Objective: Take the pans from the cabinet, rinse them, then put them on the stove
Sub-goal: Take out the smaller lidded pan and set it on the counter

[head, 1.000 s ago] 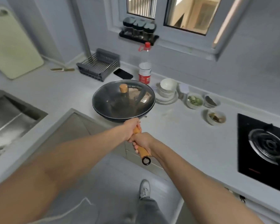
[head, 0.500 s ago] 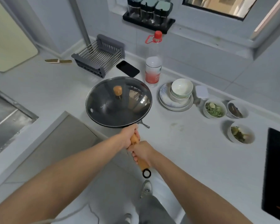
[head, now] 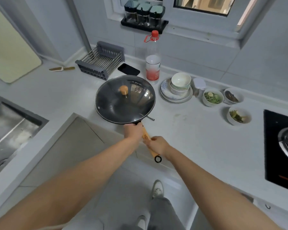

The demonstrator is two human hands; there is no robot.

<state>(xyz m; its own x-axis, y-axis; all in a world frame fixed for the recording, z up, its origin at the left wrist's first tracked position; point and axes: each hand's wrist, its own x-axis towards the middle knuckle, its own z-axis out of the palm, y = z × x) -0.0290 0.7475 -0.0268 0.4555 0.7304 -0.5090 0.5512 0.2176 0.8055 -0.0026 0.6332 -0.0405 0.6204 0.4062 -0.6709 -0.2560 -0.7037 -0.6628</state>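
Your white corner surface [head: 198,140] runs from sink [head: 12,130] to stove [head: 281,146]. Both your left hand [head: 133,131] and right hand [head: 158,145] have fingers clamped on the lidded wok [head: 125,99], resting at the surface's edge: it looks fetched, with rinsing and stove placement left.

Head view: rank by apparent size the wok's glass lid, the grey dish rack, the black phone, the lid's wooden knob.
1. Domed glass lid
2. Grey wire dish rack, farther away, so true size unsure
3. Flat black phone
4. Round wooden knob
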